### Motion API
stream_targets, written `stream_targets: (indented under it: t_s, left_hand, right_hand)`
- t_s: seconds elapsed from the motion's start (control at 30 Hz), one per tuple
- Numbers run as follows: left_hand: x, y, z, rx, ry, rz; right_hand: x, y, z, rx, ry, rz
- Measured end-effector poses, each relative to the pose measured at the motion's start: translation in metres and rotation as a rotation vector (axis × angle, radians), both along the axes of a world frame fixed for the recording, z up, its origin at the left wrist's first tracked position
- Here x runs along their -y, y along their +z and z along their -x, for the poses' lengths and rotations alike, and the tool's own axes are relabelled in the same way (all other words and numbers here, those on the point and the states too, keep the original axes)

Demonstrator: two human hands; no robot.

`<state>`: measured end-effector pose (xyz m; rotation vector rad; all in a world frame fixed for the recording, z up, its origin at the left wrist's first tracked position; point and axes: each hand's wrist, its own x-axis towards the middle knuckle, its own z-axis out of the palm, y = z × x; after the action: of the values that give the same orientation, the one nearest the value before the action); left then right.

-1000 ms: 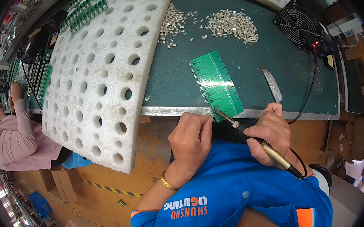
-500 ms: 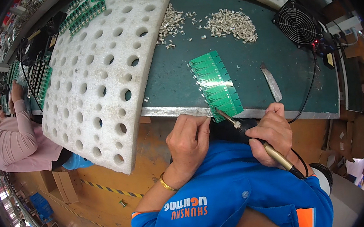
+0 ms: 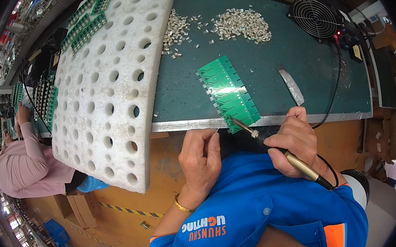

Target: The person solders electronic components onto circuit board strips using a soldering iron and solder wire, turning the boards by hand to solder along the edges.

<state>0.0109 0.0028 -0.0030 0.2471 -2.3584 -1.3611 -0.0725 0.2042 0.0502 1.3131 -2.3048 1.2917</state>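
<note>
The right hand (image 3: pixel 296 139) is closed around a soldering iron (image 3: pixel 276 148), gripped like a pen, with its tip touching the near end of a green circuit board panel (image 3: pixel 228 93) that lies on the green tabletop (image 3: pixel 268 59) and overhangs its metal front edge. The left hand (image 3: pixel 200 157) hovers just beside that edge, fingers (image 3: pixel 209 139) pinched on what looks like a thin solder wire, though it is too fine to be sure. The panel rests loose, with nothing pinning it, so sideways pressure from the iron could slide or tip it off the edge. The hot tip sits close to the left fingertips, and a slip could burn them. The iron's black cord (image 3: pixel 333 91) trails across the mat past a flat metal blade (image 3: pixel 291 85) toward a small fan (image 3: pixel 315 16); a snag there could jerk the tip off its joint. The big perforated white foam sheet (image 3: pixel 103 85) overhangs the tabletop too and could sag or fall if bumped.
</note>
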Motion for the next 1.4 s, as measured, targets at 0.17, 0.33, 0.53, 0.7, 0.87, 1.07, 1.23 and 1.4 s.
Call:
stream_targets:
  t_s: [0.17,0.33,0.53,0.7,0.87,1.07,1.23,1.4]
  left_hand:
    - [-0.0028,0.0035,-0.0034,0.070,-0.005,-0.102]
    - [-0.0023,0.0031,-0.0040,0.066,-0.020,-0.070]
    - [-0.0038,0.0024,-0.0031,0.051,-0.026,-0.058]
    - [-0.0051,0.0018,-0.0037,0.046,-0.019,-0.032]
    - [-0.0074,0.0043,0.0003,0.011,-0.014,-0.008]
    - [-0.0066,-0.0008,-0.0025,0.011,-0.023,0.026]
    - [-0.0079,-0.0018,-0.0011,0.001,-0.021,0.012]
    - [-0.0082,-0.0003,-0.0003,-0.012,-0.035,0.004]
  right_hand:
    - [-0.0013,-0.0027,0.0000,0.005,-0.002,0.019]
    - [-0.0019,-0.0030,0.0014,0.006,0.004,0.017]
    - [-0.0018,-0.0043,0.0021,0.007,0.007,0.029]
    - [-0.0037,-0.0036,0.0010,0.015,0.011,0.021]
    - [-0.0032,-0.0041,-0.0010,0.014,0.025,0.014]
    - [-0.0026,-0.0064,-0.0025,0.032,0.027,-0.001]
    - [-0.0007,-0.0046,-0.0021,0.024,0.028,-0.002]
    - [-0.0005,-0.0042,-0.0024,0.026,0.033,-0.001]
